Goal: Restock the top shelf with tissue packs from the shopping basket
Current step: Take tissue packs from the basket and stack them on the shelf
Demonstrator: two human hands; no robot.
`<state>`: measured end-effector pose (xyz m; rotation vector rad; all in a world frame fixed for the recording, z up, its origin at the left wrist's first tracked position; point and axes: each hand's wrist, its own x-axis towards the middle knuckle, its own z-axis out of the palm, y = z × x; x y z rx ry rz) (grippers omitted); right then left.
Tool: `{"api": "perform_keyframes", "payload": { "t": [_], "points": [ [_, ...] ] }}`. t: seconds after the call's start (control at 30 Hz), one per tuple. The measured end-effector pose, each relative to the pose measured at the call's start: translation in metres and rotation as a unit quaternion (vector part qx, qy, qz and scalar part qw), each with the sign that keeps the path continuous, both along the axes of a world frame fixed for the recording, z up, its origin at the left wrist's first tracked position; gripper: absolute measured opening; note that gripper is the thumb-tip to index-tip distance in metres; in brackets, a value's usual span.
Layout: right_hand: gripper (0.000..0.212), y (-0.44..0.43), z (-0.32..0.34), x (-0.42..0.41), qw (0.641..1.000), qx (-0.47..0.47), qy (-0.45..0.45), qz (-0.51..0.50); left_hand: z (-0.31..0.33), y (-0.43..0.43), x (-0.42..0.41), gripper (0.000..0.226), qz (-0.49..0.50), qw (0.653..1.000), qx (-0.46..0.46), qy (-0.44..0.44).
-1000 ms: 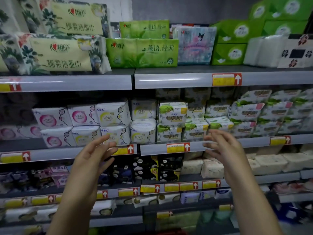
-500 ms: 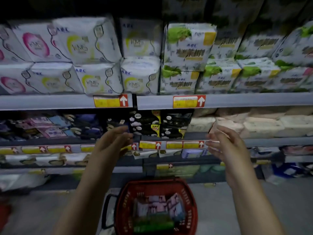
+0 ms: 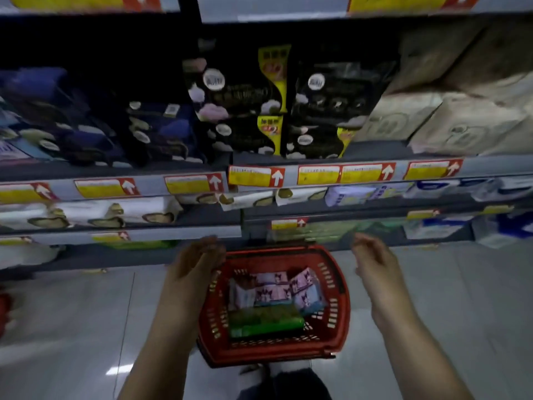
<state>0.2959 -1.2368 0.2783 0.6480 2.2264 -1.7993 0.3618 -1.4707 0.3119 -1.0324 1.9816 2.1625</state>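
Head view: left hand (image 3: 192, 265) and right hand (image 3: 375, 265) loose-fingered, holding nothing, above basket (image 3: 341, 310); tissue packs (image 3: 275, 288) likely light, soft, film-slick; grip across both long sides

Left rim of the shopping basket (image 3: 340, 298) is hidden under the left hand (image 3: 193, 264); whether they touch cannot be told. Far edge of the green tissue pack (image 3: 265, 321) is covered by the purple-printed packs (image 3: 277, 287); print on both is smeared, and their count is unclear. Text on the price labels (image 3: 256, 176) is unreadable. The beige packs (image 3: 461, 122) are heavily motion-blurred. The red object (image 3: 4, 310) is cut by the left edge and cannot be identified. The forearms (image 3: 161, 342) run off the bottom edge. The uppermost shelf strip (image 3: 274, 7) is cut by the top edge.
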Motion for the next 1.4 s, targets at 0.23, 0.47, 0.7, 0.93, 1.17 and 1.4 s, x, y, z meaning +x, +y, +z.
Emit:
{"api": "perform_keyframes", "payload": {
  "t": [0.23,0.47,0.7,0.93,1.17,1.4],
  "points": [
    [0.019,-0.002,-0.128,0.024,0.991,0.052,-0.113,0.045,-0.136,-0.015,0.027,0.022,0.007,0.995,0.011,-0.102],
    [0.036,0.003,-0.258,0.039,0.961,0.153,-0.205,0.107,-0.261,-0.02,0.044,0.016,0.015,0.985,0.028,-0.167],
    [0.044,0.007,-0.366,0.052,0.924,0.14,-0.319,0.155,-0.395,-0.011,0.063,0.028,-0.088,0.965,-0.021,-0.244],
    [0.059,0.004,-0.432,0.051,0.879,0.196,-0.365,0.235,-0.482,-0.02,0.09,0.058,-0.079,0.944,-0.071,-0.314],
    [0.029,-0.009,-0.474,0.049,0.887,0.188,-0.357,0.226,-0.543,-0.029,0.104,0.064,-0.038,0.946,0.007,-0.322],
    [0.034,-0.011,-0.503,0.047,0.857,0.211,-0.388,0.265,-0.541,-0.017,0.078,0.032,-0.016,0.936,-0.015,-0.35]
  ]
}}
